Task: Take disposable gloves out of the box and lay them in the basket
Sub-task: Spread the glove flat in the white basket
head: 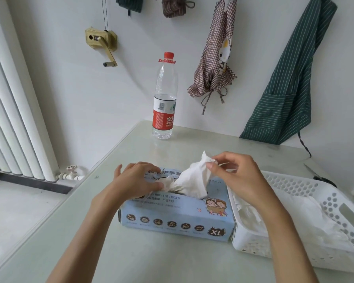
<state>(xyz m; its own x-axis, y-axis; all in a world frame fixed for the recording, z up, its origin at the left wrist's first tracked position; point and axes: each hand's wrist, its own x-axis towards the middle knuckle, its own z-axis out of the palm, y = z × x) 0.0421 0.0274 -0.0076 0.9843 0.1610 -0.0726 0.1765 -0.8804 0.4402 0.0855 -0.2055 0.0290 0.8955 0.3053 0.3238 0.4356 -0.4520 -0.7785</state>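
Basket (pixel 335 203) right end cropped; scissors (pixel 323 178) partly hidden.

Single head-worn wide-angle view, looking forward and down from above the person's forearms. Close range: left hand (pixel 138 177) and right hand (pixel 236 176) sit mid-frame, with the bench (pixel 131 260) filling the lower half beneath them. Beyond the hands the view reaches the wall (pixel 119 94). Left of the left hand, floor and radiator (pixel 14 119). Edges bend, probably lens distortion. No second view.
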